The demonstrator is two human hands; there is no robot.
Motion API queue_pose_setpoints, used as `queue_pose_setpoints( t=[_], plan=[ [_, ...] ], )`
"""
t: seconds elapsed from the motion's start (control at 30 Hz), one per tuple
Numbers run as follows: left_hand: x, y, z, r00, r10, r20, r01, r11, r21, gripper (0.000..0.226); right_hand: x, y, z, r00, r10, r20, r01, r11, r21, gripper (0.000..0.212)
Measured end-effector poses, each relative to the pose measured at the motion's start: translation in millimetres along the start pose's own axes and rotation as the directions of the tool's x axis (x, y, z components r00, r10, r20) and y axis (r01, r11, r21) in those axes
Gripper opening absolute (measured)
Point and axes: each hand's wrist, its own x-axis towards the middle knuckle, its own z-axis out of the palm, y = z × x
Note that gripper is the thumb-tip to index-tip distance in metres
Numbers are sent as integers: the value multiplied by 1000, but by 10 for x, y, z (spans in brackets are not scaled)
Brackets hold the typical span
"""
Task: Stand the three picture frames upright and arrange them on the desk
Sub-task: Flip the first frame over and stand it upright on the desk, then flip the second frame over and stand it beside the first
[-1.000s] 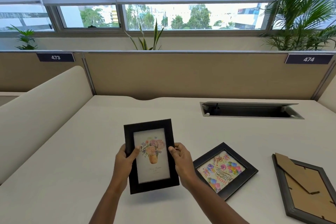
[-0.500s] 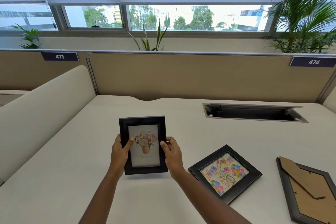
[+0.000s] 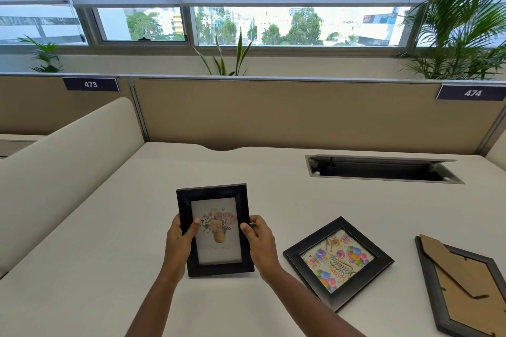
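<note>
Upright near the white bench's (image 3: 95, 268) front edge, black portrait flower-print frame (image 3: 215, 230), left hand (image 3: 179, 241) and right hand (image 3: 258, 238) clamped on its sides, black balloon-print frame (image 3: 338, 261) flat alongside, grey frame (image 3: 465, 290) face-down at right edge.

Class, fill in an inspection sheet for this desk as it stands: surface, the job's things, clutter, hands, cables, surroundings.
Surface: pale desk, with an open cable hatch at the back.
Job's things: flower frame upright, lower edge at the desk; balloon frame flat, face up; grey frame flat, face down, cardboard stand showing.
Clutter: nothing seen.
Hands: left hand and right hand grip the flower frame's sides.
Cables: nothing seen.
Surroundings: partition labelled 473 and 474, plants, windows with blinds.
</note>
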Motion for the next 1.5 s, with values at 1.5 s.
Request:
queue_pose_setpoints(
  t=[1.5],
  plan=[
    [-774,-372,1697,853,-171,494,-425,323,846,45,-688,264,-1604,634,414,-653,-517,855,40,59]
  ],
)
